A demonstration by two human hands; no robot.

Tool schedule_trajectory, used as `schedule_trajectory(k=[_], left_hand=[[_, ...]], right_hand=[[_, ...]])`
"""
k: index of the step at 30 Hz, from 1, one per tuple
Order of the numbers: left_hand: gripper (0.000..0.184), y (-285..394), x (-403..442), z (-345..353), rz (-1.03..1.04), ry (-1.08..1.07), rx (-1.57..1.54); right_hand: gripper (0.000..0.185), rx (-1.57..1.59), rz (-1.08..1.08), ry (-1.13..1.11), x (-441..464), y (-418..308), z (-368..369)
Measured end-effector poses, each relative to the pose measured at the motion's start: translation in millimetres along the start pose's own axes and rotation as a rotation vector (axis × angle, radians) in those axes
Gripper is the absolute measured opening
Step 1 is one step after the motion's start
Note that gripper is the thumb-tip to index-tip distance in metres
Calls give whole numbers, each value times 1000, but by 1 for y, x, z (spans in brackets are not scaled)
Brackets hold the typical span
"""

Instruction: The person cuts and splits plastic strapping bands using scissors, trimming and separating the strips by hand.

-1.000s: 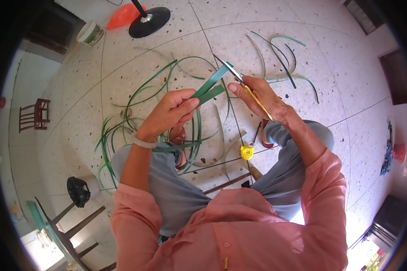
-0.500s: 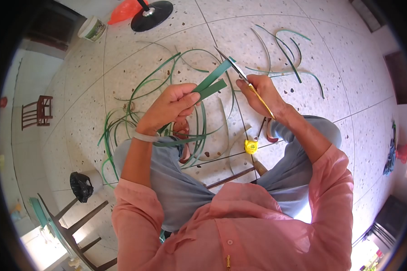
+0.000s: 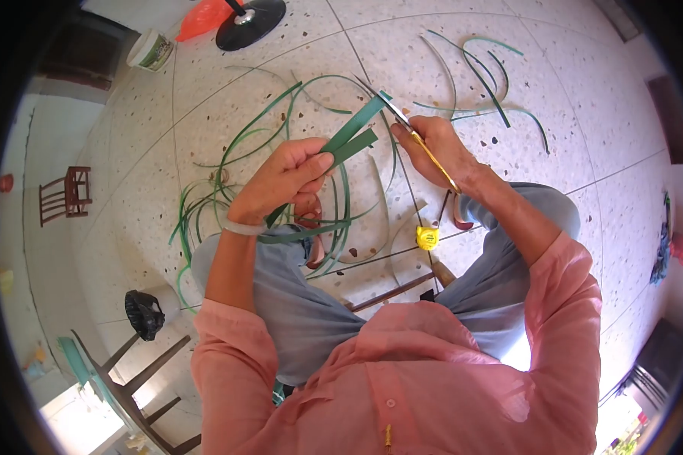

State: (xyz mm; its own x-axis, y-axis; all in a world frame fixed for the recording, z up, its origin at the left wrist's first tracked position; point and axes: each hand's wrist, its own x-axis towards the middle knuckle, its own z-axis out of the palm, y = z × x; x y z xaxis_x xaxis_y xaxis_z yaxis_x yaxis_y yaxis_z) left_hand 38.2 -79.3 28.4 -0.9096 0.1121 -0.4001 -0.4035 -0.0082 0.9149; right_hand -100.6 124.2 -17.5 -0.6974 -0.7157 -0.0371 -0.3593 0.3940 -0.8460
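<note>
My left hand (image 3: 287,173) pinches a flat green strip (image 3: 354,123) between thumb and fingers. Two ends of it spread up and to the right from the fingertips, and a length trails down past the wrist. In my right hand (image 3: 440,152) is a pair of scissors (image 3: 431,154) with yellow handles. Its blades point up and left and meet the upper end of the strip near its tip. Whether the blades are apart cannot be made out. A yellow tape measure (image 3: 426,238) lies on the floor between my legs.
Thin green offcuts (image 3: 484,80) lie on the speckled floor ahead, with a tangle of strips (image 3: 205,212) on the left. A dark chair (image 3: 140,390) is at lower left beside a bin with a black bag (image 3: 144,314). A white bucket (image 3: 151,51) and black round base (image 3: 250,24) stand farther off.
The view has shifted slightly. Both hands keep their holds, and the scissors stay at the strip's upper end with very little movement.
</note>
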Motion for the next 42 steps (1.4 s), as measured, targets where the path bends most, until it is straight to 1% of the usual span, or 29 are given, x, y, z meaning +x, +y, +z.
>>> schedule_trajectory(k=[3,6,8,9,10,12,13,14,17,18,20,21,23,27,29,33,35,39,42], left_hand=[[21,-1,0,-3,29,-17,24],[19,-6,1,-3,44,19,12],[23,-7,4,1,116,95,38],[23,-8,6,2,115,100,38],[24,-9,8,4,134,129,30],[25,-12,13,7,155,157,20],[26,-13,16,8,166,174,26],[27,-14,18,9,178,188,32],[29,-12,22,13,175,191,54],[29,-11,23,14,176,187,55],[29,-10,24,17,170,156,39],[29,-10,24,19,172,153,40],[29,-12,24,22,199,138,36],[28,-11,23,26,205,126,32],[27,-12,23,26,230,110,13],[25,-12,21,27,245,94,24],[24,-10,20,29,236,70,21],[24,-8,19,28,226,55,37],[24,-8,19,28,230,86,55]], right_hand=[[40,24,10,35,1,1,3],[38,62,-23,66,3,1,4],[34,351,96,79,8,1,4],[29,524,180,7,4,-19,-8],[29,526,179,5,6,-21,-7],[27,738,41,-14,12,-23,-4],[22,763,9,-25,13,-24,-2],[22,762,9,-22,14,-27,-1],[13,782,-35,64,16,-35,1],[13,782,-35,69,17,-36,0],[13,733,-29,178,20,-37,-3],[13,732,-30,181,21,-36,-5],[13,725,-47,259,24,-35,-9],[14,733,-8,259,20,-40,-15],[15,747,10,208,21,-39,-18],[14,716,-16,207,21,-38,-19],[13,815,-4,109,20,-38,-20],[12,835,-40,97,19,-38,-21],[11,809,-55,89,19,-39,-23]])
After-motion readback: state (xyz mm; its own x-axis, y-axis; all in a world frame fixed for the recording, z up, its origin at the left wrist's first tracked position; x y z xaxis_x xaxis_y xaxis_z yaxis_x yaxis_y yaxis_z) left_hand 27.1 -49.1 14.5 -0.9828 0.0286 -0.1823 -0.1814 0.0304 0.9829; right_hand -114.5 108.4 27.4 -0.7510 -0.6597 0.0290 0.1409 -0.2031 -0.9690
